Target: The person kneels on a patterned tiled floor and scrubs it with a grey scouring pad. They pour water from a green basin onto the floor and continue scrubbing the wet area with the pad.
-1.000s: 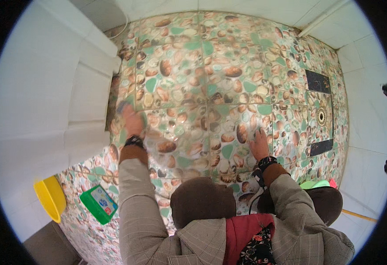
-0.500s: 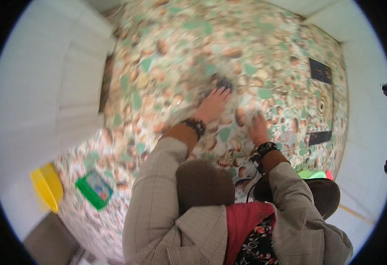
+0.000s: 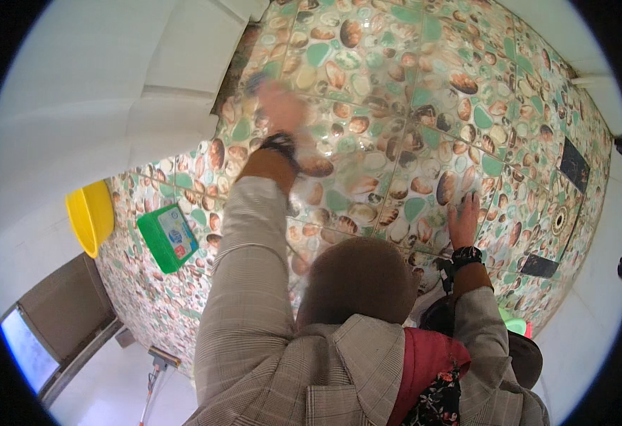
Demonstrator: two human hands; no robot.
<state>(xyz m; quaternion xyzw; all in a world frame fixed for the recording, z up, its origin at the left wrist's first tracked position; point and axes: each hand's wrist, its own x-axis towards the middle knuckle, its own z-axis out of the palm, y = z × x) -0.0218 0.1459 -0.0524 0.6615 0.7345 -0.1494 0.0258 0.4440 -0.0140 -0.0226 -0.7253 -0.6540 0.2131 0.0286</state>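
Though near the white panel [image 3: 172, 117], left hand [image 3: 282, 108] apart from green box [image 3: 161, 243].

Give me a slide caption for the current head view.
Blurred left hand by something bluish, right hand on pebble-patterned floor; green box and yellow basin at picture's left.

The person [image 3: 339, 397] is wearing a checked grey-beige jacket [image 3: 250, 298], brown cuffs [image 3: 272, 172], dark wristbands [image 3: 466, 256], a red layer [image 3: 433, 359] and black floral cloth [image 3: 433, 402].
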